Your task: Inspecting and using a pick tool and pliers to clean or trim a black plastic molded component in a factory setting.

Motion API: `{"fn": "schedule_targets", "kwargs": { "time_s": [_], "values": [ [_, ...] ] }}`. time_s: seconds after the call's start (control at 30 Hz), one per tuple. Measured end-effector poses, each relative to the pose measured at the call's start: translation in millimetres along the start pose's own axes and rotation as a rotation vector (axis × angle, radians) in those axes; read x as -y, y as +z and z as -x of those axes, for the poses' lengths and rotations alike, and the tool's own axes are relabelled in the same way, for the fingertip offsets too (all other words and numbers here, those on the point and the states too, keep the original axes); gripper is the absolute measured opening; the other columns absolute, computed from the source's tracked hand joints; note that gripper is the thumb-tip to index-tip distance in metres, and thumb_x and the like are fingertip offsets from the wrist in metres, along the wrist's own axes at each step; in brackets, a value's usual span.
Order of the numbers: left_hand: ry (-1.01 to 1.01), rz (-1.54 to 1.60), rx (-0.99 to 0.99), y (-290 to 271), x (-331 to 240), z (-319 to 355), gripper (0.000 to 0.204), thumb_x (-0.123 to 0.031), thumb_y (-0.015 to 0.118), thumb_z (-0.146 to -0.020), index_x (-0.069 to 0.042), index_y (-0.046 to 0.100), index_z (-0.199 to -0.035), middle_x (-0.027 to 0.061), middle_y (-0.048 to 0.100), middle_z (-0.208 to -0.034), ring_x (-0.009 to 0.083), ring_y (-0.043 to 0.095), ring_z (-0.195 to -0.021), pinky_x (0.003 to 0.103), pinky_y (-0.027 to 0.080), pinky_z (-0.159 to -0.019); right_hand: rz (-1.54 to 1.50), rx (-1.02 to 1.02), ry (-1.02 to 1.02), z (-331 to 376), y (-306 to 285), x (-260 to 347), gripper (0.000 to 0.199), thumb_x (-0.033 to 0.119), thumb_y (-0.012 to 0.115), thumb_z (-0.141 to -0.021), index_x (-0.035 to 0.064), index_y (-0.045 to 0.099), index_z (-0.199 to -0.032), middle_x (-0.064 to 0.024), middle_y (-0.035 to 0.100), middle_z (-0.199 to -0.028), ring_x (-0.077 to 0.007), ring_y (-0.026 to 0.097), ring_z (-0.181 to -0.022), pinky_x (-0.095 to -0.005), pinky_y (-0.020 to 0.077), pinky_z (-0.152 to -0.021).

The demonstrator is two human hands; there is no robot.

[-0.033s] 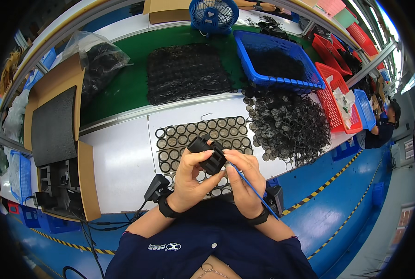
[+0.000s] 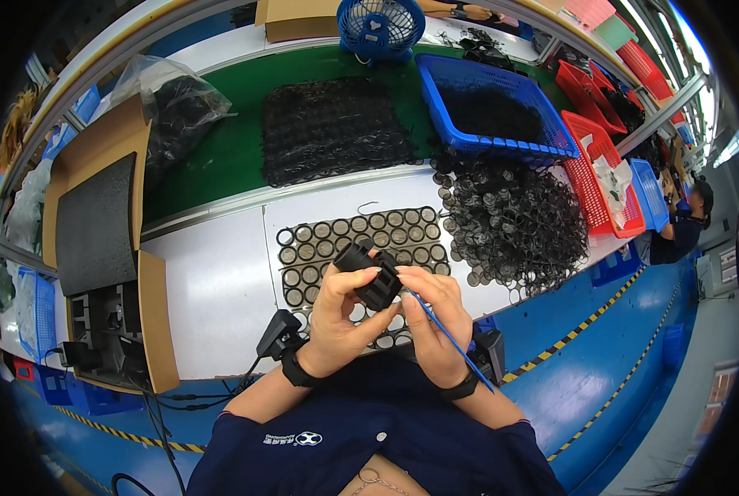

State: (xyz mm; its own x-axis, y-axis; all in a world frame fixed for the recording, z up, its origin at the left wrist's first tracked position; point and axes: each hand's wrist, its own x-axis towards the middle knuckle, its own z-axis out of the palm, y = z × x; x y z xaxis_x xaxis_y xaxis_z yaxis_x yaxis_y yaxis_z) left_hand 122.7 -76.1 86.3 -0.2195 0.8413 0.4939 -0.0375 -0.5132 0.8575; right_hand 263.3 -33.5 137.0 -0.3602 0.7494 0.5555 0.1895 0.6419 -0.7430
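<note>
Left hand, yours: fingers and thumb are closing around a black cylindrical part, leaving only the gap its body is filling. Right hand: thumb and fingers are pinching a thin blue rod, its upper end meeting the part's right side (whether your right fingertips are also pressing the part, you cannot tell from here). The part itself is sitting between both hands, above the table, tilting with its round end toward the upper left. Wrists: you are wearing a black band on each. Beneath and just beyond your hands, rows of black-rimmed discs are lying on the white tabletop. To their right, a loose heap of black rings and discs is spreading toward the table edge. Farther out, on a green surface, a dark rectangular layer of parts is lying flat, and a blue basket is holding more black pieces. Behind these, a blue fan is standing. Far left, an open cardboard box is holding dark parts and a dark sheet.
</note>
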Motion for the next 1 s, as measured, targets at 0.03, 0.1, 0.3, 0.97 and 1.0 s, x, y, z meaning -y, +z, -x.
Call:
{"fn": "schedule_targets", "kwargs": {
  "time_s": [0.03,0.1,0.3,0.97,1.0],
  "values": [
    [0.001,0.0,0.0,0,0,-1,0.06,0.012,0.07,-0.075,-0.009,0.043,-0.124,0.0175,0.043,-0.132,0.0227,0.051,-0.119,0.034,0.047,-0.096,0.0,0.0,-0.001,0,0,0,0.026,-0.003,0.066,-0.082,-0.0006,0.064,-0.107,-0.0142,0.066,-0.109,-0.0262,0.059,-0.093,-0.0327,0.0477,-0.082],
    [0.052,-0.07,0.014,1,0,-3,0.058,0.009,0.072,-0.075,-0.008,0.045,-0.124,0.016,0.045,-0.126,0.0226,0.058,-0.109,0.03,0.055,-0.086,0.113,-0.02,-0.105,-1,1,-1,0.027,-0.004,0.067,-0.079,-0.0005,0.065,-0.106,-0.0139,0.067,-0.105,-0.0267,0.06,-0.09,-0.0335,0.0478,-0.081],
    [-0.129,0.115,-0.029,4,1,4,0.052,0.008,0.068,-0.079,-0.009,0.044,-0.122,0.0126,0.049,-0.118,0.0222,0.059,-0.104,0.035,0.055,-0.088,0.43,-0.298,-0.287,-29,-15,-24,0.026,-0.008,0.066,-0.079,-0.0005,0.065,-0.104,-0.0131,0.067,-0.101,-0.0261,0.062,-0.088,-0.0328,0.0482,-0.076],
    [-0.585,0.879,-0.035,-10,-15,-10,0.049,-0.003,0.06,-0.084,-0.014,0.039,-0.127,0.0165,0.048,-0.127,0.0321,0.056,-0.113,0.049,0.052,-0.09,-0.135,-0.043,0.261,-14,-41,-32,0.02,0.009,0.058,-0.092,-0.0006,0.066,-0.108,-0.013,0.065,-0.109,-0.0216,0.059,-0.103,-0.0311,0.0434,-0.091],
    [-0.594,0.951,0.017,-12,-13,-10,0.049,-0.004,0.058,-0.085,-0.013,0.039,-0.129,0.0161,0.047,-0.128,0.0305,0.056,-0.113,0.05,0.052,-0.091,-0.157,-0.02,0.254,-14,-41,-29,0.019,0.009,0.057,-0.092,-0.0006,0.066,-0.106,-0.0133,0.065,-0.11,-0.0225,0.058,-0.107,-0.0317,0.0422,-0.094]
  ]
}}
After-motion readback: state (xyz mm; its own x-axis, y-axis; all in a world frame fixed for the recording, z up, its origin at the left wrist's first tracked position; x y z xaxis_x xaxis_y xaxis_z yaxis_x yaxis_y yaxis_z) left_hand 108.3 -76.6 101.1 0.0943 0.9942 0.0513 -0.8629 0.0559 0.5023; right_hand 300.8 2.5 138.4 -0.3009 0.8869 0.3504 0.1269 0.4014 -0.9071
